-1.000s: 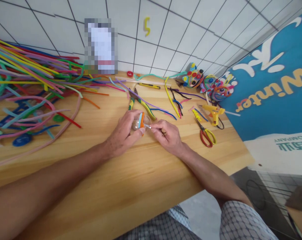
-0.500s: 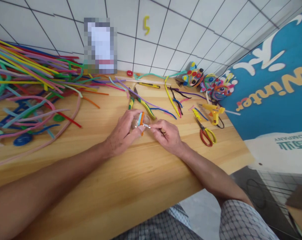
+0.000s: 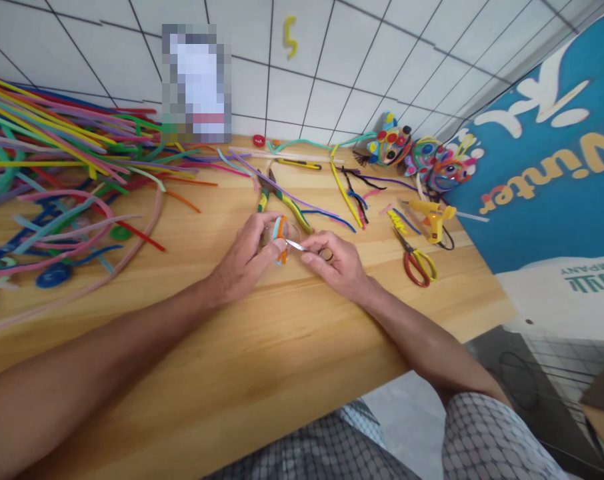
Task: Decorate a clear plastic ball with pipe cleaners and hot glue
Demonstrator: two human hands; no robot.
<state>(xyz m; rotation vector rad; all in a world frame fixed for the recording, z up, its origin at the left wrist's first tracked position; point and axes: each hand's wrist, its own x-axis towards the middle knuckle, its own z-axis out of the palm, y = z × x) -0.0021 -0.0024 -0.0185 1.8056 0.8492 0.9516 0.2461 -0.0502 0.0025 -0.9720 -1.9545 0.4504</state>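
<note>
A clear round object (image 3: 293, 232) with light blue and orange strips (image 3: 281, 230) around it is held in my left hand (image 3: 249, 257), thumb on the strips. My right hand (image 3: 336, 263) is closed on a small metal tool (image 3: 296, 245), whose pale tip points at the strips from the right. The tool's handle end is partly hidden by my fingers. Just beyond my hands lie green and yellow pliers (image 3: 289, 203), jaws toward the wall.
Colourful pipe cleaners (image 3: 57, 147) pile up at the left. Red and yellow scissors (image 3: 416, 260), a yellow glue gun (image 3: 432, 217) and decorated balls (image 3: 389, 145) stand or lie at the right. A yellow cutter (image 3: 299, 163) lies near the wall.
The view has shifted slightly. My right hand and the tool have tilted, and more of the metal tip shows. The strips on the clear object have turned a little in my left hand.
</note>
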